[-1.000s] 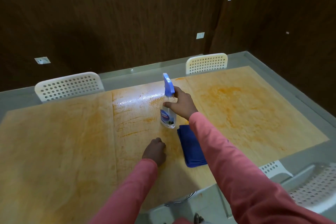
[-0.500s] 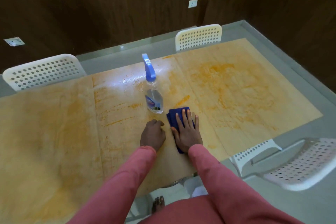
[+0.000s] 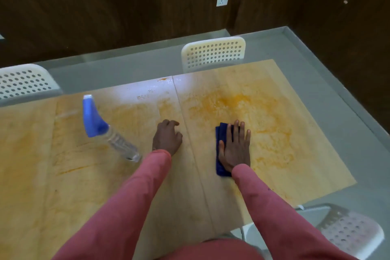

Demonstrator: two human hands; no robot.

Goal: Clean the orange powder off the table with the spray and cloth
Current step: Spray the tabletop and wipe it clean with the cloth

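Right hand (image 3: 234,150) lies flat on the blue cloth (image 3: 220,133), fingers straight and spread, pressing it to the table (image 3: 316,167), likely to drag it through the powder. Left hand (image 3: 166,138) rests on the wood with fingers loosely curled, holding nothing; probably bracing. Spray bottle (image 3: 105,131) stands apart at left, out of the wiping path. Orange powder (image 3: 238,103) lies thickest just beyond the cloth. Open tabletop runs rightward to the edge.

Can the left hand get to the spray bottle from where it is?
Probably yes. The left hand rests on the table holding nothing, the spray bottle stands just to its left, and nothing lies between them. The right hand presses the cloth.
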